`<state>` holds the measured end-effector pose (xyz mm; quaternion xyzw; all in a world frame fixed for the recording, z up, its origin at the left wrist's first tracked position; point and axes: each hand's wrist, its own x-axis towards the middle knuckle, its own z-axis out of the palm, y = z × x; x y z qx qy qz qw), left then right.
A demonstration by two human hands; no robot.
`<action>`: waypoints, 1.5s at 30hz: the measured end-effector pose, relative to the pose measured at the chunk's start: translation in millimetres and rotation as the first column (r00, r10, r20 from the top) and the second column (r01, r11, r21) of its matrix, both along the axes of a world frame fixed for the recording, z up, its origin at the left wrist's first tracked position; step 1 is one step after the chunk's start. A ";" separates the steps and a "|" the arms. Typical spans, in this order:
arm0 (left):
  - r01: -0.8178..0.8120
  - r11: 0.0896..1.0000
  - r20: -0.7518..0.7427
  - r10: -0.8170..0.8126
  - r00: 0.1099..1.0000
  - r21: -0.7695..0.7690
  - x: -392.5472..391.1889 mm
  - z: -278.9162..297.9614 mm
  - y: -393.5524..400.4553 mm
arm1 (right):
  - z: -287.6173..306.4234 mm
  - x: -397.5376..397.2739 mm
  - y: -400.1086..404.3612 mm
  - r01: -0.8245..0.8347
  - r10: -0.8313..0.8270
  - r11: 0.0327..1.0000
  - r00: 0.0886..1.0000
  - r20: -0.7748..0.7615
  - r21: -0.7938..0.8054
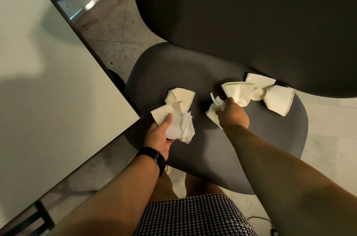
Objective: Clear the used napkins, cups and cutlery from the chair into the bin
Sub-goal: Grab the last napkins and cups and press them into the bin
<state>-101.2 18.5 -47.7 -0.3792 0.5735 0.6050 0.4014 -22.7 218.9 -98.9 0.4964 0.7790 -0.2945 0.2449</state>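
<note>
A bundle of paper cups [170,118] and a crumpled napkin [186,129] is gripped in the left hand [160,135], the thumb pressed across the flattened cup on top; a dark watch [154,157] is worn on that wrist. The right hand [231,114] is clenched around a second crumpled napkin [215,112] and what seems to be white plastic cutlery [213,97], while a crushed paper cup [236,92] is touched or pinched by its fingertips; which of the two cannot be told, since the fingers are hidden behind the back of the hand. Both hands are held over the grey chair seat [212,158]. Two more cream-white paper cups [278,101], squashed flat with thin rim lines, are seen lying on the seat near the chair backrest [251,23], one partly tucked under its edge. The cutlery is too small and blurred to be identified. A pale table [48,81] is cut off at the left edge.
</note>
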 end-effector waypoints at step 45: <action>-0.773 0.563 -0.341 0.817 0.466 0.292 100.2 245.7 -430.6 | 264.7 -56.8 -445.7 -0.931 0.812 0.358 0.349 -0.467 -0.074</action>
